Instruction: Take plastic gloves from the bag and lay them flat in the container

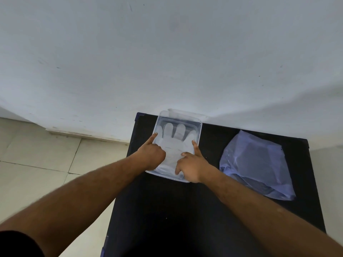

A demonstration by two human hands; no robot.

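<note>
A clear plastic container [198,130] sits at the far edge of the black table. Inside it a translucent plastic glove [173,140] lies flat, its fingers pointing away from me. My left hand [152,153] rests on the glove's left side with the index finger stretched out and the other fingers curled. Over the glove's right side, my right hand [191,164] presses down with thumb and fingers spread. The bluish plastic bag [258,164] lies to the right of the container, apart from both hands.
The black table [176,210] stands against a white wall [167,52]. A second clear tray or lid [185,111] shows behind the container. Tiled floor [37,154] lies to the left.
</note>
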